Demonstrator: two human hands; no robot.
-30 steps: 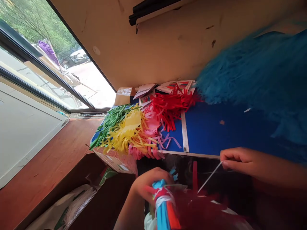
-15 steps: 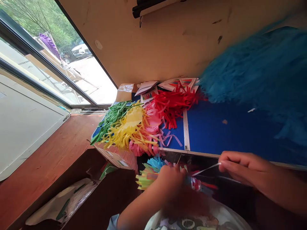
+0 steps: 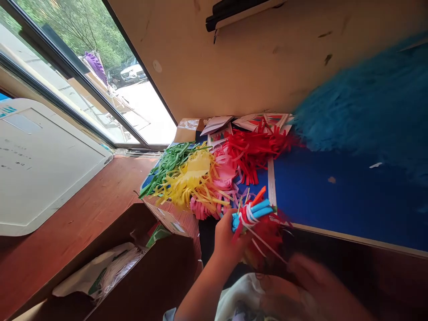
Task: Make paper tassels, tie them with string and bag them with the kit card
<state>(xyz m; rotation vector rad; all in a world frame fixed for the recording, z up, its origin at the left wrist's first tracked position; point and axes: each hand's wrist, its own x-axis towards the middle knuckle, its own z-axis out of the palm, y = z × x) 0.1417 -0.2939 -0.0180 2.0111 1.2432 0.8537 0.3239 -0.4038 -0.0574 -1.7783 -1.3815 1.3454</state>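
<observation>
My left hand (image 3: 229, 238) is closed around a bundle of rolled fringed paper strips (image 3: 263, 207), whose blue and orange-red rolled ends stick up past my fingers. White string (image 3: 248, 216) is wound in several turns round the rolled ends. From the windings a length of string runs down to the right, to the fingertips of my right hand (image 3: 312, 273), which is smeared by motion but closed on it. Red fringe (image 3: 270, 238) hangs blurred beneath the bundle. Behind it on the blue table lie piles of green (image 3: 172, 160), yellow (image 3: 187, 180), pink (image 3: 223, 171) and red (image 3: 254, 151) fringed paper.
An open cardboard box (image 3: 150, 276) stands at the lower left with paper inside. Blue fluffy material (image 3: 371, 102) covers the right end of the blue table (image 3: 310, 200). A white board (image 3: 43, 178) leans by the window (image 3: 133, 80).
My left hand has turned the bundle so its string-wound ends face up. My right hand has moved down and toward me with the string. The view has shifted left.
</observation>
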